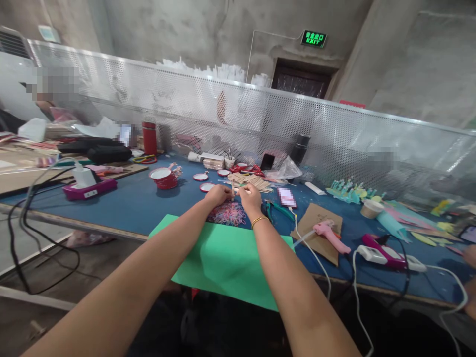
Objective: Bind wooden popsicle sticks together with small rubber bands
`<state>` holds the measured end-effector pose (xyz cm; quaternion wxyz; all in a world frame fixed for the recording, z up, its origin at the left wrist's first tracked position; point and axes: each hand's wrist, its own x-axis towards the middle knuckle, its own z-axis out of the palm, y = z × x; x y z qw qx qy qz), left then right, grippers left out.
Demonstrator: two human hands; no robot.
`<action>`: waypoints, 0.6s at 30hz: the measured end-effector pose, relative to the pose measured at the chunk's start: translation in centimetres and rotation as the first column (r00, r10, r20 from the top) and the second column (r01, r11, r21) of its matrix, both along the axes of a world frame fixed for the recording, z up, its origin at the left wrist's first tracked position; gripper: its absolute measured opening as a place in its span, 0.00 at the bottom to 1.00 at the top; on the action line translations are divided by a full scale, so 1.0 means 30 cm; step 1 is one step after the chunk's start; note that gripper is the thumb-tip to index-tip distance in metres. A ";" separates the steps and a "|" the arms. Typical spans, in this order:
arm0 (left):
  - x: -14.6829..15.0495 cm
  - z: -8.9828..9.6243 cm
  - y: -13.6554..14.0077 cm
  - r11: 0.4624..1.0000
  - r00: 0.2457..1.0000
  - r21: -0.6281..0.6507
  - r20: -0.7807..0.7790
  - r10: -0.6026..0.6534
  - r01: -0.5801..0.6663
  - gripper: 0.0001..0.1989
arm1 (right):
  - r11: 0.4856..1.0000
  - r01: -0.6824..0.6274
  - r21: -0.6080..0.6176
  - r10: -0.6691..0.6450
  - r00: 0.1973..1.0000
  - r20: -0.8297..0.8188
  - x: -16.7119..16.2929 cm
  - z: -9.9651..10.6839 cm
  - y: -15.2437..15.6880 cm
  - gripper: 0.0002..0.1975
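My left hand (219,195) and my right hand (250,198) meet in front of me, fingers closed in a pinch. Between them are small wooden sticks (233,187), one upright by the left fingertips and another lying toward the right ones. How they touch is too small to make out. Just below the hands lies a heap of pink, blue and white rubber bands (227,214). A pile of flat wooden sticks (253,181) spreads behind my right hand. Under my forearms, a green sheet (226,258) hangs over the table's front edge.
Stacked red-rimmed discs (163,179) stand at left, near a purple power strip (90,188). To the right lie green-handled pliers (280,210), a phone (286,197), a pink glue gun (330,237) on cardboard (310,223), and another power strip (386,252) with cords. A perforated metal screen (186,94) runs behind.
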<state>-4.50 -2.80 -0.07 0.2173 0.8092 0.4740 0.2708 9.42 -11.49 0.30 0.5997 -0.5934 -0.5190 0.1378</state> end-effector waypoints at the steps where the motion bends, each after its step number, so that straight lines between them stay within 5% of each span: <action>1: 0.001 0.000 -0.002 1.000 1.000 0.005 0.002 -0.010 0.010 0.13 | 1.000 0.010 -0.005 -0.010 1.000 0.002 0.001 0.001 -0.001 0.07; 18: 0.000 -0.014 0.012 1.000 0.999 -0.008 0.045 -0.020 0.020 0.16 | 0.999 0.045 -0.029 -0.047 0.998 -0.039 0.002 -0.003 0.005 0.07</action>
